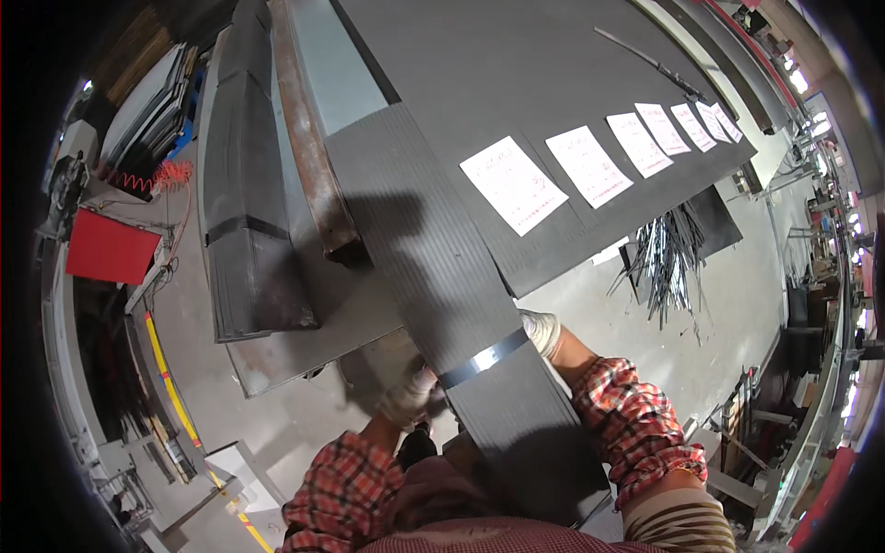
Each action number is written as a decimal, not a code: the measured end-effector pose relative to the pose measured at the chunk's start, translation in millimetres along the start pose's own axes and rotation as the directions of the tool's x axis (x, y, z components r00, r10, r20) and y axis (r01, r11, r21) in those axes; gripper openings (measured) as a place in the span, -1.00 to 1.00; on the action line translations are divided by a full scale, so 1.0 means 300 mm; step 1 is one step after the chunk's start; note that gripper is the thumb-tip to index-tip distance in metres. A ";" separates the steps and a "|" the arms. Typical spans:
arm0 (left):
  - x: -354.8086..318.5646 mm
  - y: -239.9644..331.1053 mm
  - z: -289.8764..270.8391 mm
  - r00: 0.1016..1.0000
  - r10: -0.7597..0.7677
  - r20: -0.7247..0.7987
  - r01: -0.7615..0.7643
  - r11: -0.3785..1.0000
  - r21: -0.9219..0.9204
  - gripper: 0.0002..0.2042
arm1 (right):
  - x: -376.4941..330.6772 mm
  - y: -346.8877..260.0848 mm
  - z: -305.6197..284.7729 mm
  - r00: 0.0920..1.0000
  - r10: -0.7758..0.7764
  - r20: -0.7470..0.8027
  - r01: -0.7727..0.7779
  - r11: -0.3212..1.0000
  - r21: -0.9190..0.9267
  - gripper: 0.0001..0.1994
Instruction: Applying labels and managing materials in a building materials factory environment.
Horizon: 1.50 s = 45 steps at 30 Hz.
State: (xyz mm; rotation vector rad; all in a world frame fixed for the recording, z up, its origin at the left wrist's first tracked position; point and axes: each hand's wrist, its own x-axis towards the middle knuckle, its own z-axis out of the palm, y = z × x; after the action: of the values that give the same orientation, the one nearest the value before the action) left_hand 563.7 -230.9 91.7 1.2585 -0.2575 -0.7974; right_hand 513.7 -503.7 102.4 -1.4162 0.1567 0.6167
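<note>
A long, dark grey ribbed bundle of flat strips runs from the table toward my body. A shiny metal band crosses it between my hands. My left hand, in a pale glove, grips the bundle's left edge by the band. My right hand, also in a light glove, holds the right edge opposite. On both hands, the fingers are partly hidden under the bundle. The near end hangs close to my body, in shadow.
White printed sheets lie in a row on the dark table. Another long dark bundle and a rusty beam lie to the left. Thin metal strips hang at the table's right edge. A red panel stands far left.
</note>
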 end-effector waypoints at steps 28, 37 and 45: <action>0.066 0.324 0.214 0.884 0.428 0.190 -0.366 0.379 0.850 -0.44 | -0.227 -0.501 0.161 0.878 -0.469 -0.098 0.016 0.233 -0.972 -0.70; 0.021 0.315 0.170 0.879 0.453 0.151 -0.457 0.706 0.541 -0.39 | 0.030 0.068 -0.035 0.850 0.330 -0.411 -0.497 0.243 -0.833 -0.68; -0.290 0.256 0.191 0.854 -0.497 -0.155 0.505 0.863 0.017 -0.62 | -0.305 -0.332 0.265 0.960 0.004 -0.279 -0.229 0.588 -0.776 -0.33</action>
State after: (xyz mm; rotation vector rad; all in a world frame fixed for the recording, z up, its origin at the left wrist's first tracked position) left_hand 498.6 -209.7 201.5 1.4545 0.1832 -1.1431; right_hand 465.4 -458.8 244.8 -2.4087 0.1808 0.6445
